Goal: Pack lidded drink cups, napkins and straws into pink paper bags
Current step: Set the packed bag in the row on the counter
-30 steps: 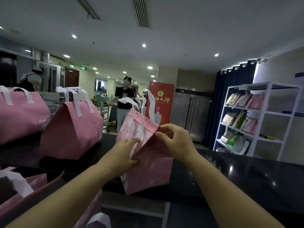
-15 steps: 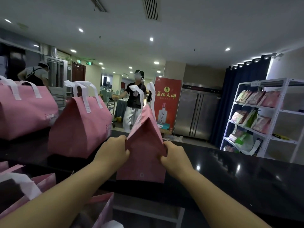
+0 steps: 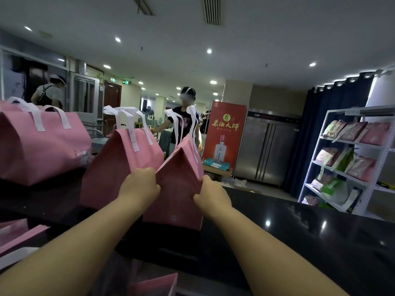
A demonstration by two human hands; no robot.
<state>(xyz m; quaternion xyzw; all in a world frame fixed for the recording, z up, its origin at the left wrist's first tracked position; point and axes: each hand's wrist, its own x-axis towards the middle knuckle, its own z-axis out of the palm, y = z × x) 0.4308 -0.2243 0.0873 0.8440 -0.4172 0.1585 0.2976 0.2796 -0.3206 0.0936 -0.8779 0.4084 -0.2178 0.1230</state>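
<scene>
A pink paper bag (image 3: 178, 184) with white handles stands upright on the black counter (image 3: 299, 236), its narrow folded side toward me. My left hand (image 3: 140, 185) grips its left edge with curled fingers. My right hand (image 3: 210, 196) grips its right edge. A second pink bag (image 3: 119, 165) stands just to its left, and a third, wider pink bag (image 3: 40, 146) sits at the far left. No cups, napkins or straws show; what the bags hold is hidden.
More pink bags (image 3: 23, 236) lie below the counter at lower left and bottom centre. A white shelf rack (image 3: 350, 161) with packets stands at right. Behind the counter are a person (image 3: 183, 124), a red banner (image 3: 224, 133) and steel fridges (image 3: 267, 150).
The bag went from tilted in both hands to upright on the counter beside the second bag. My hands moved from its top down to its two side edges.
</scene>
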